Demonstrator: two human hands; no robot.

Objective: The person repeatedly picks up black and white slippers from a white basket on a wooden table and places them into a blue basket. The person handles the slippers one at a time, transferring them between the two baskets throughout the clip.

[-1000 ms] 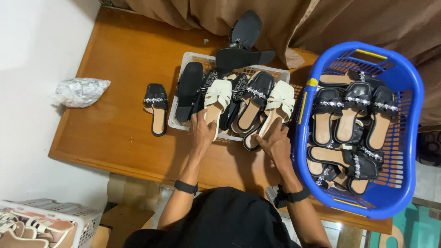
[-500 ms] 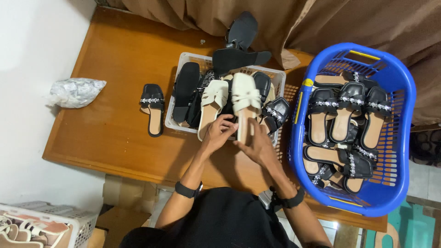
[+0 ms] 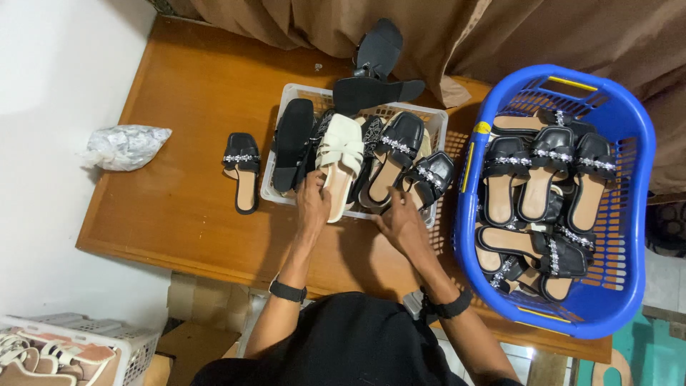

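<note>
Your left hand [image 3: 313, 202] grips the heel of the cream woven-strap flat sandal [image 3: 341, 161], its long axis running straight away from you in the white slotted plastic tray [image 3: 296, 94], while your right hand [image 3: 400, 223] rests open just beside the black jewel-strapped sandal [image 3: 429, 179].

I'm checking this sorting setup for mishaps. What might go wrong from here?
1. The white slotted plastic tray is overfilled; the black flat sandal lying across its far rim may slide off.
2. The left hand grips the cream woven-strap sandal; pulling it could drag neighbouring black sandals out.
3. The blue plastic laundry basket seems to overhang the wooden table and might tip.
</note>
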